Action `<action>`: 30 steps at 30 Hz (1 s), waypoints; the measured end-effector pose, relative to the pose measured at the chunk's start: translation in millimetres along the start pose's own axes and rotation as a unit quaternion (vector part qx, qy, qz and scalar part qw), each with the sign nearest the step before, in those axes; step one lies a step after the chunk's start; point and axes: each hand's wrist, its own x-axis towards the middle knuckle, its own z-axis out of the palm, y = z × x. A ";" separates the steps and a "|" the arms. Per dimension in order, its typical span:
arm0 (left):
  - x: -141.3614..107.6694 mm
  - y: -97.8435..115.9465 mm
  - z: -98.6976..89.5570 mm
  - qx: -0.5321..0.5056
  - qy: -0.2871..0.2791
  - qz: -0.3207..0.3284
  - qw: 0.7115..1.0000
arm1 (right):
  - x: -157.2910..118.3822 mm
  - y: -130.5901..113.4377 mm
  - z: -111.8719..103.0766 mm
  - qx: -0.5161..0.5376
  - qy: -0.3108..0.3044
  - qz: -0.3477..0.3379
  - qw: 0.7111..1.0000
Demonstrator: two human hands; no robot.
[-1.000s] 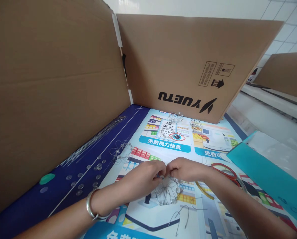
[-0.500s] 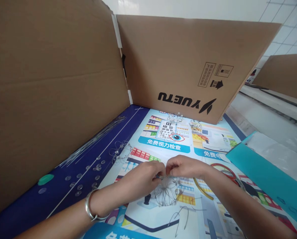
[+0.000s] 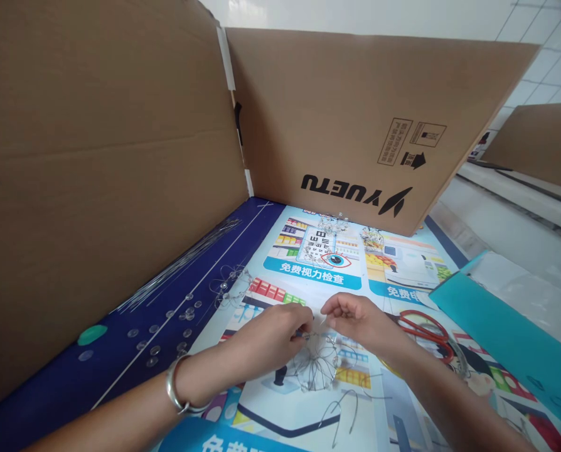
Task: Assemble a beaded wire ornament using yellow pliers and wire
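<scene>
A round wire flower [image 3: 319,367], with looped petals and small clear beads on its rim, lies under my hands on the printed sheet. My left hand [image 3: 287,329] is closed and pinches its upper edge; the fingertips are partly hidden. Just right of it, my right hand [image 3: 358,320] has thumb and fingers pressed together at what looks like a thin wire end, too fine to see clearly. Loose bent wires [image 3: 344,411] lie below the flower.
Clear beads [image 3: 186,314] and a bundle of straight wires [image 3: 177,267] lie at left, near a green disc [image 3: 92,334]. Another wire flower [image 3: 231,285] rests beyond my left hand. Red-handled scissors [image 3: 426,329] lie at right. Cardboard panels [image 3: 332,113] stand behind and left.
My right hand has moved a little to the right, away from my left hand, and its fingers have loosened from the flower's edge. The left hand keeps its pinch.
</scene>
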 end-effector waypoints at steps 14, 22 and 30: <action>-0.9 2.5 -2.5 -0.009 0.006 -0.004 1.000 | -10.1 8.2 6.9 0.041 0.079 -0.005 0.996; -1.6 3.9 -4.3 -0.005 0.024 0.008 1.000 | -13.8 14.1 9.4 0.048 0.095 -0.012 0.994; -5.1 5.3 -13.3 -0.004 0.021 0.005 1.000 | -17.7 11.8 8.8 0.043 0.103 -0.009 0.994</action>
